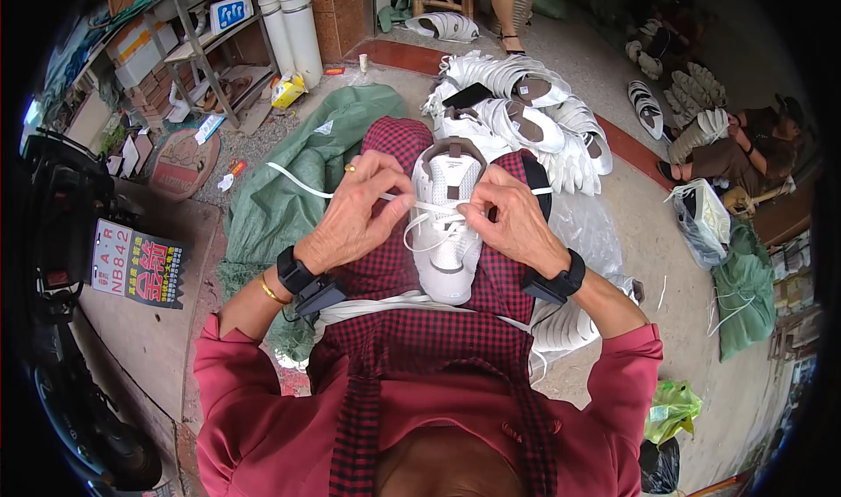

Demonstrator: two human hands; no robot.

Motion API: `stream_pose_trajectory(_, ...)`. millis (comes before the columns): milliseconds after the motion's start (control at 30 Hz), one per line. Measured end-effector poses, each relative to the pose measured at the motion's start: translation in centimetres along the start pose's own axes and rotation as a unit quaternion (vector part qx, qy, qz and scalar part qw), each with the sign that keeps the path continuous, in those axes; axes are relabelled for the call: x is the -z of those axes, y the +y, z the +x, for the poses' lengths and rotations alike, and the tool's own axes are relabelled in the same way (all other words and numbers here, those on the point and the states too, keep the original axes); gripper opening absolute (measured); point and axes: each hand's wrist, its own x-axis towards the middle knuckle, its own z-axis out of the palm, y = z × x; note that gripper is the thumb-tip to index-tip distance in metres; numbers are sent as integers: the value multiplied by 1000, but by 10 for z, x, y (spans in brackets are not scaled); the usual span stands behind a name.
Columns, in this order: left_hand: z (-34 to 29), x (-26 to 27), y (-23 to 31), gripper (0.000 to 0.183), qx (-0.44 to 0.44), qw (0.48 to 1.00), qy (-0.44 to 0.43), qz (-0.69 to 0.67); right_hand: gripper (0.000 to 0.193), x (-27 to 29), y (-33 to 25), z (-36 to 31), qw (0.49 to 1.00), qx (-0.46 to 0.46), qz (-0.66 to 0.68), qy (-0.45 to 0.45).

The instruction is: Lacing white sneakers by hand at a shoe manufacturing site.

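Note:
A white sneaker (448, 262) with a grey-brown lining rests on my lap over a red and black checked apron (420, 339), its toe toward me. Thumb and fingers of my left hand (372, 201) pinch a white shoelace (300, 184), whose loose end trails out to the left. On the shoe's other side, my right hand (506, 215) is closed on the lace close to the tongue, and an end sticks out to the right past it. Loops of lace hang over the front of the shoe. A bundle of white laces (385, 306) lies across my lap behind the toe.
White shoe uppers (504, 85) are heaped beyond my knees, with a dark phone-like object (469, 96) on top. A green woven sack (280, 190) lies at the left. A parked motorbike (66, 234) stands far left. At right, a seated person (762, 142) handles uppers near another green sack (745, 287).

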Motion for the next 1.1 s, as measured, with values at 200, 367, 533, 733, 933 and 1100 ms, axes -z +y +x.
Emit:
stream_pose_trajectory(200,1,-13,-19,24,25,998,-58,21,22,6,3,6,999,19,-28,-7)
stream_pose_trajectory(367,7,-10,-24,29,99,977,-138,-131,20,4,5,9,999,42,-18,-3)
stream_pose_trajectory(533,6,35,-47,19,132,990,-51,-8,13,2,13,9,998,65,-18,-7)
stream_pose_trajectory(733,-1,20,-15,29,122,993,-7,-4,15,2,22,6,997,57,58,15)
stream_pose_trajectory(933,-4,3,24,25,-88,980,-154,93,28,8,30,-13,999,-6,-34,33)
stream_pose_trajectory(1100,4,-1,0,22,71,956,-143,-247,43,7,24,-8,998,-56,29,31)
